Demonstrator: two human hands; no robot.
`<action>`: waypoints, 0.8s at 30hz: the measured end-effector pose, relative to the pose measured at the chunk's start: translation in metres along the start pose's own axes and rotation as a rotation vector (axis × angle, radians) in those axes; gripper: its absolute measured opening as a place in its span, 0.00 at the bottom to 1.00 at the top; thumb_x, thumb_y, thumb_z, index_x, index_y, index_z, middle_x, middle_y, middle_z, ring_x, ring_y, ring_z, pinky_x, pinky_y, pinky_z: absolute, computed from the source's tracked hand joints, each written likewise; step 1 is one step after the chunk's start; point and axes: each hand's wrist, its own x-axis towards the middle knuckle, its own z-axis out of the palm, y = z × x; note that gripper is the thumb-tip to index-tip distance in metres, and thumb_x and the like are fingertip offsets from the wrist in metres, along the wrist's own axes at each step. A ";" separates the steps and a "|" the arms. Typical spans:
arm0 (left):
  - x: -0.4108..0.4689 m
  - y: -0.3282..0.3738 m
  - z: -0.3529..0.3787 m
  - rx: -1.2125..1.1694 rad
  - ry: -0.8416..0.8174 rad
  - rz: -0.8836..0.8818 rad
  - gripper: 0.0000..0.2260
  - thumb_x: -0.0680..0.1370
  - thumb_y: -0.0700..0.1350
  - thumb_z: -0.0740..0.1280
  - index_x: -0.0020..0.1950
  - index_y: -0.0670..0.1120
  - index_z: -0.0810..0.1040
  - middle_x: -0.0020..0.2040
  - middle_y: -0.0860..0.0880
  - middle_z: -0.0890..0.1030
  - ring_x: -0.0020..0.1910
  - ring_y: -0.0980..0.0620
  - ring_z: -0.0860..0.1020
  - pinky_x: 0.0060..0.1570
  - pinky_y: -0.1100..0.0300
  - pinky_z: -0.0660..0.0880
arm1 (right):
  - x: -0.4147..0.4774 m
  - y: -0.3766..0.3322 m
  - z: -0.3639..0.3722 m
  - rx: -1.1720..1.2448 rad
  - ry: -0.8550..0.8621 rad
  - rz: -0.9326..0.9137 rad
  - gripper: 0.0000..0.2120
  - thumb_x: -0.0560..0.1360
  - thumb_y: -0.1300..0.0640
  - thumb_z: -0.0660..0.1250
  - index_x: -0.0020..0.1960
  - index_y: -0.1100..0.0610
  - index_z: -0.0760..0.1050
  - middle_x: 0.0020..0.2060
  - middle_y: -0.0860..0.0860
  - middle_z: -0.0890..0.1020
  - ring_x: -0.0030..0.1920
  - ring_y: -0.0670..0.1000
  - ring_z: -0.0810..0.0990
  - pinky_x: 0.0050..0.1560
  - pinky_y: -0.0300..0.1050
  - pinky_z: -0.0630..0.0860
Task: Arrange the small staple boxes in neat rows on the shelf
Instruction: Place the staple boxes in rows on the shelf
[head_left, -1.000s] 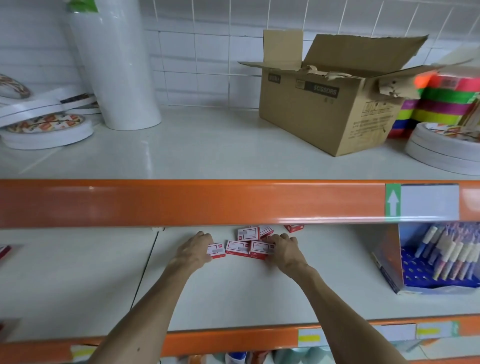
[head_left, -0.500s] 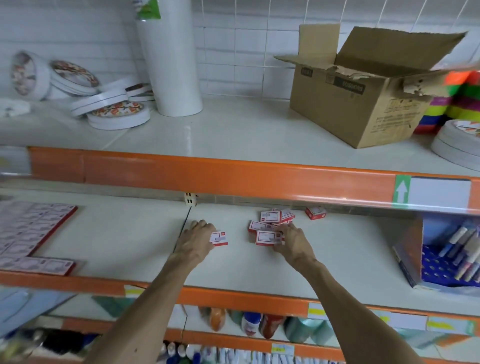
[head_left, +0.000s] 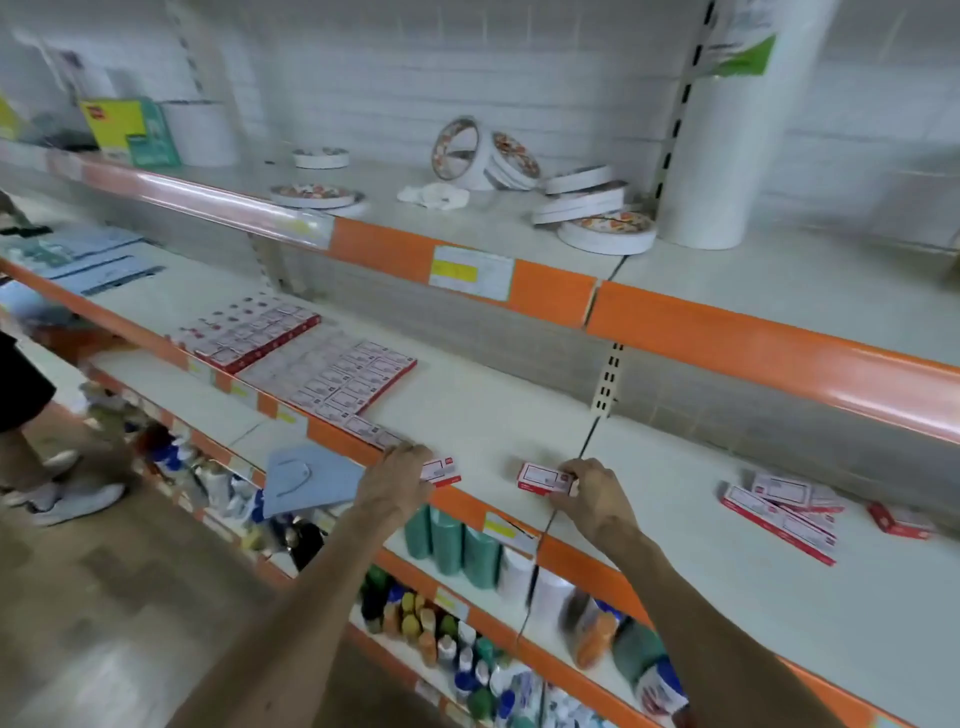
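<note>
Pinching one staple box (head_left: 442, 470) with fingers (head_left: 411, 455) of the left hand (head_left: 397, 480), another with the right hand (head_left: 592, 499), likely to extend the neat rows (head_left: 353, 376) along the shelf (head_left: 493, 410).

**White shelf (head_left: 493, 415), orange front edge**

Bears two flat blocks of staple boxes in neat rows at left, near block (head_left: 343, 376) and far block (head_left: 249, 332). Loose pile (head_left: 784, 512) at right. Single box (head_left: 898, 521) just beyond the pile.
</note>
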 end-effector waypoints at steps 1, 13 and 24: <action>-0.004 -0.021 -0.008 -0.008 0.007 -0.020 0.22 0.78 0.45 0.67 0.72 0.50 0.70 0.68 0.48 0.73 0.67 0.46 0.71 0.65 0.50 0.69 | 0.005 -0.019 0.011 -0.003 -0.012 -0.018 0.19 0.73 0.55 0.72 0.62 0.57 0.76 0.55 0.55 0.78 0.57 0.56 0.76 0.57 0.45 0.72; -0.010 -0.229 -0.077 -0.019 -0.026 -0.143 0.20 0.79 0.46 0.65 0.70 0.46 0.69 0.62 0.45 0.73 0.63 0.45 0.71 0.61 0.48 0.72 | 0.037 -0.219 0.145 0.005 -0.132 -0.166 0.24 0.71 0.54 0.71 0.66 0.53 0.75 0.56 0.54 0.76 0.57 0.56 0.76 0.57 0.51 0.76; 0.063 -0.243 -0.079 -0.112 -0.031 -0.027 0.20 0.79 0.46 0.66 0.71 0.49 0.70 0.66 0.45 0.72 0.65 0.45 0.71 0.62 0.48 0.72 | 0.094 -0.231 0.160 -0.038 -0.067 -0.071 0.21 0.71 0.53 0.72 0.63 0.53 0.76 0.57 0.51 0.77 0.59 0.54 0.74 0.61 0.49 0.73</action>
